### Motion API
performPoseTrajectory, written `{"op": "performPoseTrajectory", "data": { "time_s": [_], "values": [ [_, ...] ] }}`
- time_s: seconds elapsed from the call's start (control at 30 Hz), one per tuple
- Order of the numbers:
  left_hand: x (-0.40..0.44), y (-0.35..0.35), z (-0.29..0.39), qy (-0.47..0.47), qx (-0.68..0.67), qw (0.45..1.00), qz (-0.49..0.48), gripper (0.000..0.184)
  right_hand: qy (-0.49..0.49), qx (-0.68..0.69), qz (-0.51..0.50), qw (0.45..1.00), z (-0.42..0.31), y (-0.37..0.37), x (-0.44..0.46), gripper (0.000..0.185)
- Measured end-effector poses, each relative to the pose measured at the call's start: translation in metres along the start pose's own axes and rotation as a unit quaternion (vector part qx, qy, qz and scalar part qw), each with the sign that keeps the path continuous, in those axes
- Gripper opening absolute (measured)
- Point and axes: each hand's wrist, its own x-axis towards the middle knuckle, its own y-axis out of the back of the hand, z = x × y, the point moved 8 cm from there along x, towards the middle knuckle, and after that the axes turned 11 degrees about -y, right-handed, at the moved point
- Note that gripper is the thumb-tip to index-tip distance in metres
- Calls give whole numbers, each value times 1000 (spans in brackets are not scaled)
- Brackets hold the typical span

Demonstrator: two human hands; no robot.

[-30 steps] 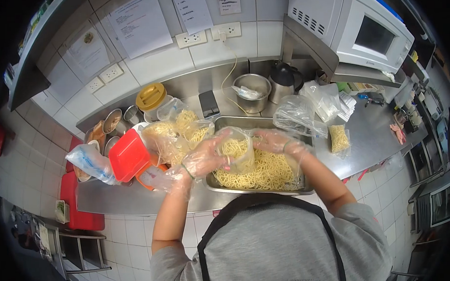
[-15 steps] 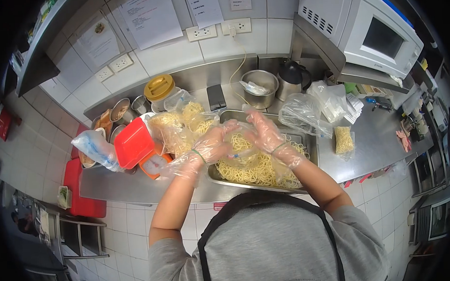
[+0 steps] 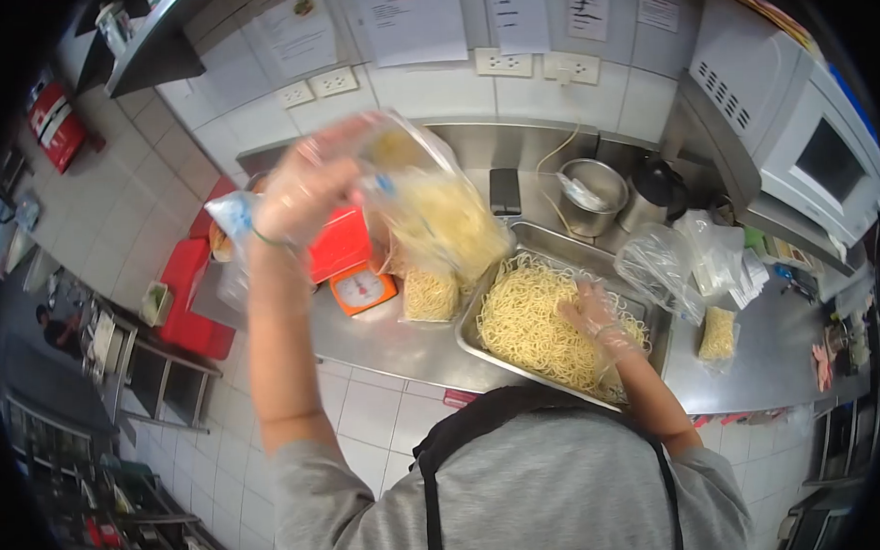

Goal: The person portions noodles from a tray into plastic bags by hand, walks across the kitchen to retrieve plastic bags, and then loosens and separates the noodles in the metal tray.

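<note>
My gloved left hand [image 3: 306, 194] is raised over the counter's left part, fingers closed on the upper edge of a clear plastic bag [image 3: 448, 221]. Yellow noodles seem to fill the bag, which is smeared by motion and hangs tilted to the right. My right hand [image 3: 595, 316], also in a clear glove, rests on loose yellow noodles [image 3: 529, 320], thumb apart from the fingers; the fingertips are partly hidden. These noodles lie heaped in a deep steel tray [image 3: 469, 347]. Beside the tray's left side stands another bag of noodles [image 3: 429, 295].
An orange kitchen scale [image 3: 363, 289] and a red plastic container [image 3: 342, 244] are left of the tray. Behind are a phone [image 3: 504, 191], a steel pot [image 3: 594, 194] and a vacuum jug [image 3: 650, 190]. Plastic bags [image 3: 661, 267] and a small noodle bag [image 3: 717, 333] lie right.
My left hand has swung up and left, lifting the bag off the tray. My right hand has gone down onto the loose noodles. The camera view has shifted left.
</note>
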Motion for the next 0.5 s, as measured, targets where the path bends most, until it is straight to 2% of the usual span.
{"op": "performPoseTrajectory", "data": {
  "time_s": [0.03,0.13,0.23,0.33,0.4,0.5],
  "values": [
    [5,18,11,-7,-11,1000,16,59,-5,-46,2,999,2,-11,-2,64],
    [14,56,14,74,42,994,63,59,-17,-36,-22,999,0,-19,1,63],
    [14,82,-5,97,182,969,134,58,-16,-30,-24,999,3,-21,4,63],
    [-5,120,-32,78,219,955,183,59,-5,-36,-10,999,4,-20,2,62],
    [-25,141,-59,26,213,959,183,60,-2,-35,3,999,-1,-14,0,62],
    [-60,131,-73,5,226,956,185,61,4,-32,11,999,-3,-12,-2,62]
  ]
}}
